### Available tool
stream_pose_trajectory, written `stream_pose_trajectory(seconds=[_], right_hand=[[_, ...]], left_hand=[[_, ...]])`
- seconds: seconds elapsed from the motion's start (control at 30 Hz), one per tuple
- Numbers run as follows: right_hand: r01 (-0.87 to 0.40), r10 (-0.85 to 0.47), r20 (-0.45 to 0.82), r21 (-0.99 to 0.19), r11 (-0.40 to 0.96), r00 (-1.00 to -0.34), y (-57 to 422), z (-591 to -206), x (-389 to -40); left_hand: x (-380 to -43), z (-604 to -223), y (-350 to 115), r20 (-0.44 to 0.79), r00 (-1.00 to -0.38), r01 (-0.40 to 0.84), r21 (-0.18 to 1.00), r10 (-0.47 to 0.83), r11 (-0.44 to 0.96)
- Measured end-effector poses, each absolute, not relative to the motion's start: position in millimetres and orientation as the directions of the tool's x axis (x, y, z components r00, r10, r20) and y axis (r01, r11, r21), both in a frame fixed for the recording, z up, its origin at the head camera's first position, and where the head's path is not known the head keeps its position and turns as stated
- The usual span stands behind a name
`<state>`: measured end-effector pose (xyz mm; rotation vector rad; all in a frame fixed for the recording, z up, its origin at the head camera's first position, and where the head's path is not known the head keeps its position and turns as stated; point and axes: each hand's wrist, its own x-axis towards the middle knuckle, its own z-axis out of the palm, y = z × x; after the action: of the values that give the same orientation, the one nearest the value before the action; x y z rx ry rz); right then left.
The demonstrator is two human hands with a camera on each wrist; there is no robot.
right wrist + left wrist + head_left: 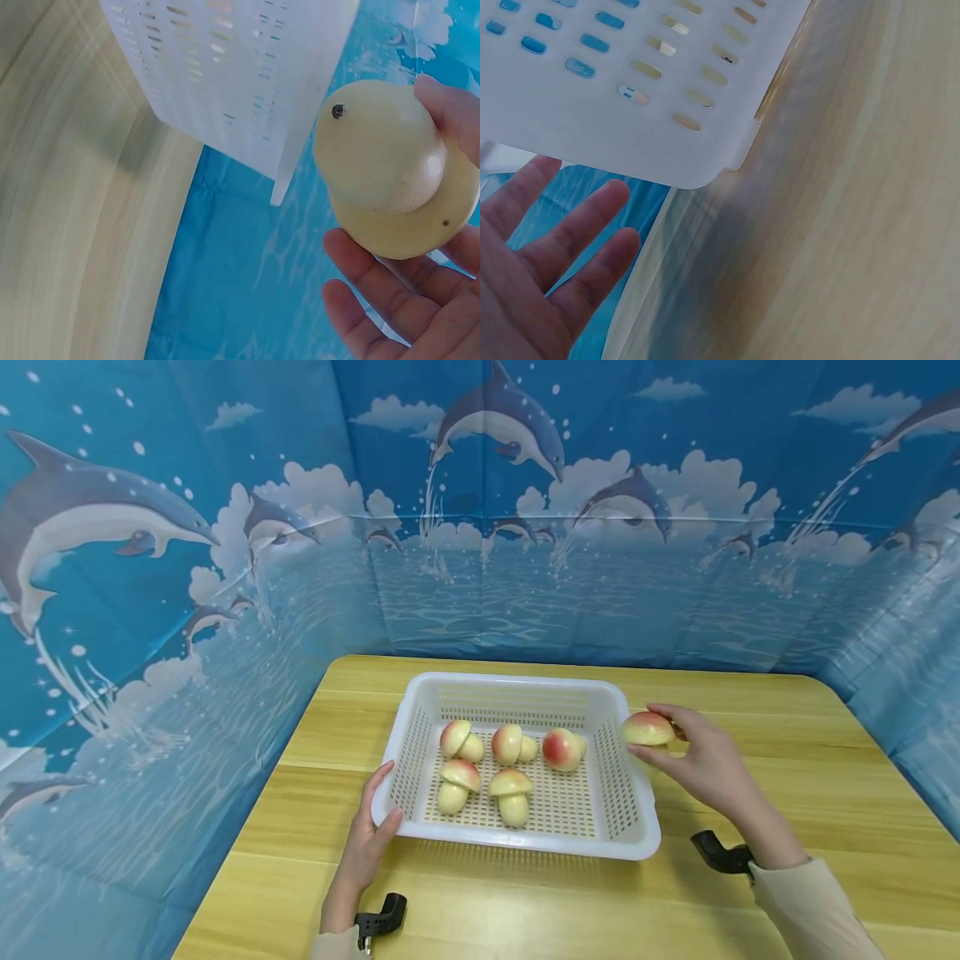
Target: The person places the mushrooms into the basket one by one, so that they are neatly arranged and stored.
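Note:
My right hand (701,756) holds a toy mushroom (648,729) with a red-and-yellow cap, just outside the basket's right rim. In the right wrist view the toy mushroom's pale rounded stem (379,146) faces the camera, with fingers and thumb around the cap. My left hand (367,847) grips the near left corner of a white plastic basket (525,837), thumb and a finger at the rim. Its other fingers (577,232) spread below the rim in the left wrist view. Inside the basket lie several similar mushrooms, among them one at the front (513,797) and one at the right (564,750).
A wood-grain table (750,727) carries the basket. Around it hangs a blue curtain (480,593) printed with dolphins, close behind the table's back edge. Each wrist wears a black camera mount, the left one (382,918) near the table's front.

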<state>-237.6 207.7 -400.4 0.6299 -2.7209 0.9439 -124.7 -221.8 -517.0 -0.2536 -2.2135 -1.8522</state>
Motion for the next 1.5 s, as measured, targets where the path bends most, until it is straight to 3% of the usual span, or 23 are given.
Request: stream_pose_trajectory(seconds=[0.67, 1.5], right_hand=[[-0.57, -0.495, 0.283, -0.434, 0.698, -0.821, 182.1, -392.3, -249.1], [-0.66, -0.639, 0.201, -0.382, 0.647, -0.743, 161.4, -391.3, -252.6]], left_hand=[[-124.4, -516.7, -222.2, 0.285, -0.958, 0.275, 0.942, -0.026, 0.19], [-124.2, -515.3, -221.9, 0.291, -0.956, 0.283, 0.94, -0.018, 0.19]])
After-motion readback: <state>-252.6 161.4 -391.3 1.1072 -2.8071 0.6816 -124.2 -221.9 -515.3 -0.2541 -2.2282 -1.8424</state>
